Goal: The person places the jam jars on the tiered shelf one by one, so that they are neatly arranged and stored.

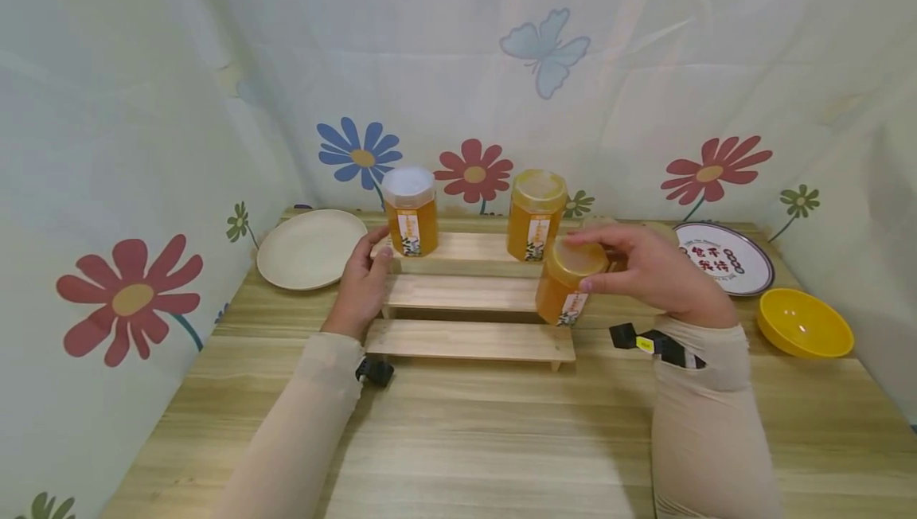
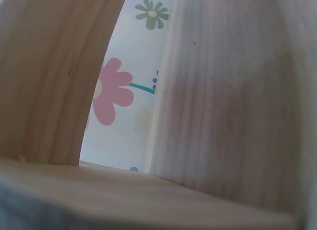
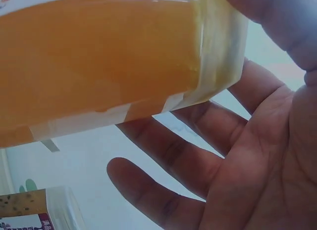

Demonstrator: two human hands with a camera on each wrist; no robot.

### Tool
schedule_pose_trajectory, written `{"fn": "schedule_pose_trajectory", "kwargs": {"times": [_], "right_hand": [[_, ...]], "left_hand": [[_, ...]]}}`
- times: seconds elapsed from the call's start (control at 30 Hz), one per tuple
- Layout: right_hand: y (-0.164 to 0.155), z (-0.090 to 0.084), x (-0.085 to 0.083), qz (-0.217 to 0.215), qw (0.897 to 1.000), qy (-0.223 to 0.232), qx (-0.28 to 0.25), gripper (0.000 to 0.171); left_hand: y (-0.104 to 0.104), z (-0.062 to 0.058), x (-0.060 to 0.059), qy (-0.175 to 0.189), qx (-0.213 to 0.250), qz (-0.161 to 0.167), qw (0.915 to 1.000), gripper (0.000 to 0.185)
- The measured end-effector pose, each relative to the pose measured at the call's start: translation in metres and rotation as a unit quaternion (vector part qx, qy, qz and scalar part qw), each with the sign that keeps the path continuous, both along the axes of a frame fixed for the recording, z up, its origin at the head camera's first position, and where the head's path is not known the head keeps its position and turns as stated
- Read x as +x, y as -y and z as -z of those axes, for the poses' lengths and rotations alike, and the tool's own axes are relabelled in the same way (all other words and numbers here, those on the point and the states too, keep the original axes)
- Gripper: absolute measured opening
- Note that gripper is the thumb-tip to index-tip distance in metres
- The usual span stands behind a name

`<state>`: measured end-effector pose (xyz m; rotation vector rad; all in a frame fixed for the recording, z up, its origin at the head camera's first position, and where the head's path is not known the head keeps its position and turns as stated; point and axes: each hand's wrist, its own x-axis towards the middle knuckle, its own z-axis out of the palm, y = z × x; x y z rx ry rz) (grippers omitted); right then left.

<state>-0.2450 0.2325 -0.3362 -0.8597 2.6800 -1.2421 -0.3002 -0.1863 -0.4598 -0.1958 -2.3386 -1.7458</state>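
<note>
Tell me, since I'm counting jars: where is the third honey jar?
In the head view, the third honey jar is held by the right hand over the wooden stepped rack's right end.

A light wooden table [image 1: 458, 423] is occupying the lower part of the head view, its plank grain running left to right. Pale fabric walls [image 1: 645, 65] are enclosing the table on the left, rear and right, printed with a blue flower [image 1: 360, 155] and red flowers [image 1: 474, 172] just above the table's far edge, a blue butterfly [image 1: 546, 50] higher up, and a large red flower [image 1: 129, 298] to the table's left. Soft, even light is falling across the table surface.
</note>
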Motion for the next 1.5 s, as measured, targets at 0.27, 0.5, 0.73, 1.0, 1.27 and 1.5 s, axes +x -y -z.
{"fn": "schedule_pose_trajectory", "kwargs": {"times": [0.27,0.5,0.73,1.0,1.27,1.5], "right_hand": [[0.013,-0.001,0.001,-0.003,1.000,-0.003,0.007,0.057],[0.025,0.002,0.000,-0.017,1.000,0.009,-0.008,0.058],[0.040,0.004,0.002,-0.021,0.999,0.019,-0.018,0.059],[0.057,0.009,0.004,-0.012,0.999,0.013,-0.028,0.060],[0.077,0.018,0.004,-0.026,0.998,-0.009,-0.050,0.062],[0.088,0.022,0.005,-0.016,0.996,-0.003,-0.089,0.061]], "left_hand": [[0.000,-0.004,0.002,0.012,0.004,0.003,0.9999,0.049],[0.000,0.001,-0.001,-0.006,0.006,-0.002,1.0000,0.048],[0.000,0.002,-0.001,-0.004,0.009,0.000,1.0000,0.047],[0.000,0.001,-0.003,0.014,0.004,-0.001,0.9999,0.049],[0.000,-0.001,-0.004,0.015,0.002,0.002,0.9999,0.049],[0.002,0.002,-0.002,-0.008,0.003,0.003,1.0000,0.048]]}}
